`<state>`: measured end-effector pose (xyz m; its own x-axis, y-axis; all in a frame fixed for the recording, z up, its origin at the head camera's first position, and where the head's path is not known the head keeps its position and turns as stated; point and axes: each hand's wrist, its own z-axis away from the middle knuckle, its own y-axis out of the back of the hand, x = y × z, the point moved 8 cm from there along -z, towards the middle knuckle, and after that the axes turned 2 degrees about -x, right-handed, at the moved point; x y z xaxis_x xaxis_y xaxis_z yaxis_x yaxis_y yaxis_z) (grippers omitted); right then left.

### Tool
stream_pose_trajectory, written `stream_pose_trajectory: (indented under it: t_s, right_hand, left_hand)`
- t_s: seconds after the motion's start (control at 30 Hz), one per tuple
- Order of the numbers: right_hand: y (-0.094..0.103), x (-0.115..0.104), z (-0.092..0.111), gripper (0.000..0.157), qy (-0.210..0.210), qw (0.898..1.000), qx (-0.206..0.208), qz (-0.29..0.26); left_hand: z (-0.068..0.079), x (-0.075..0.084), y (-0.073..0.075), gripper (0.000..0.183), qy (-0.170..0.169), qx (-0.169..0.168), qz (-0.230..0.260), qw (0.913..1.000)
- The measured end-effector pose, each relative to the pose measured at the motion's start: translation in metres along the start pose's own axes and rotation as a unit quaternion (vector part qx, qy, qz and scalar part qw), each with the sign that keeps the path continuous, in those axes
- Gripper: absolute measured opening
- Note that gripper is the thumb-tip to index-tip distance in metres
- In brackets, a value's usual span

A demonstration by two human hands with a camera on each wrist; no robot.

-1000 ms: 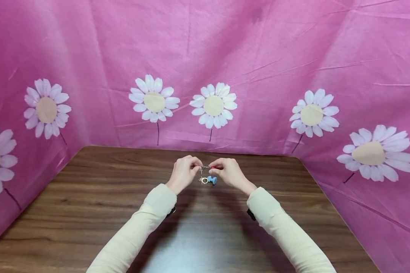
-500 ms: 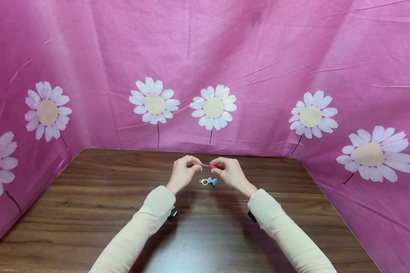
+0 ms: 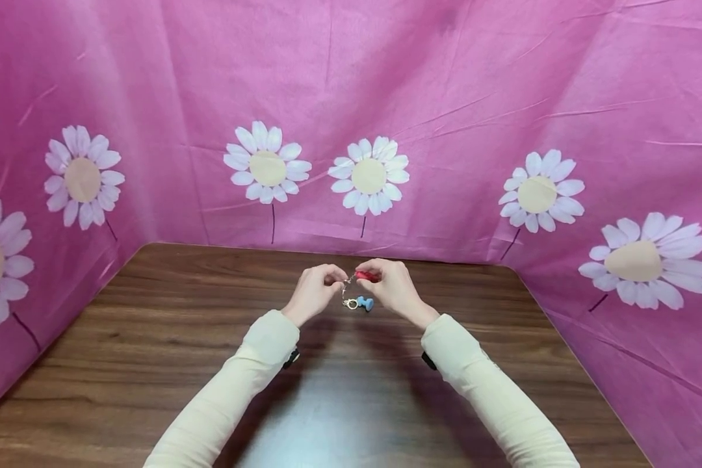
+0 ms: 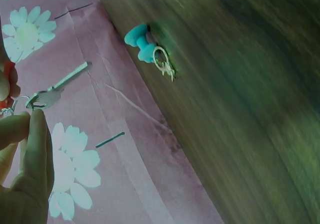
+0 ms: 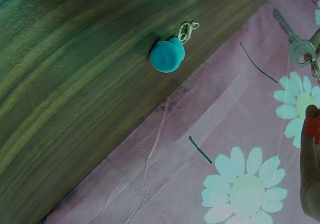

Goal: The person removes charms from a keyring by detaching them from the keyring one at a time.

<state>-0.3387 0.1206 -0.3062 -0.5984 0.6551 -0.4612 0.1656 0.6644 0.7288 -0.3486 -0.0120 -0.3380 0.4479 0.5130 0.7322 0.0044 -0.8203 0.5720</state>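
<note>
Both hands meet above the far middle of the table. My left hand (image 3: 316, 292) pinches a small metal key ring (image 4: 19, 102) between thumb and fingertips. A silver key (image 4: 60, 87) hangs from that ring, right by the fingertips. My right hand (image 3: 394, 286) grips a red charm (image 3: 365, 276), which a short chain (image 3: 352, 278) joins to the ring. Fingers cover part of the charm, so its shape cannot be told. Below the hands, on the table, lies a blue dumbbell-shaped keychain (image 3: 365, 303) with a gold ring and clasp (image 3: 350, 303).
The brown wood-grain table (image 3: 169, 338) extends on every side of the hands. A pink cloth (image 3: 444, 84) printed with white daisies hangs close behind its far edge and along both sides. Dark bands show at both wrists.
The right hand has risen slightly and shows more of the red charm. The chain, level between the hands before, now slopes up to the right. The blue keychain stays on the table.
</note>
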Motion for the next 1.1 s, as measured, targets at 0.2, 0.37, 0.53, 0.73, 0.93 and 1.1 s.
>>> stream_pose_trajectory:
  t_s: [0.2, 0.37, 0.53, 0.73, 0.93, 1.1]
  right_hand:
    - [-0.001, -0.001, -0.001, 0.016, -0.005, 1.000, -0.008, -0.015]
    - [0.001, 0.004, 0.002, 0.015, -0.013, 1.000, -0.013, -0.010]
    - [0.000, 0.010, 0.008, 0.014, -0.011, 1.000, -0.021, 0.010]
    - [-0.006, -0.001, 0.013, 0.017, 0.094, 0.991, -0.025, 0.097]
    - [-0.008, 0.002, 0.018, 0.021, 0.099, 0.987, -0.032, 0.120]
    - [-0.007, 0.012, 0.020, 0.020, 0.044, 0.996, -0.030, 0.071]
  left_hand:
    - [-0.001, 0.001, -0.006, 0.006, 0.006, -0.020, -0.011, 0.9997]
    - [-0.001, 0.002, -0.002, 0.006, -0.006, 0.011, -0.029, 0.9995]
    - [-0.001, -0.001, 0.002, 0.004, 0.010, 0.034, -0.010, 0.9993]
    - [0.000, 0.000, 0.005, 0.005, 0.022, 0.047, 0.013, 0.9986]
    - [0.001, -0.003, 0.002, 0.005, 0.031, 0.041, 0.013, 0.9986]
    - [0.003, -0.011, -0.001, 0.004, 0.049, 0.042, 0.014, 0.9978]
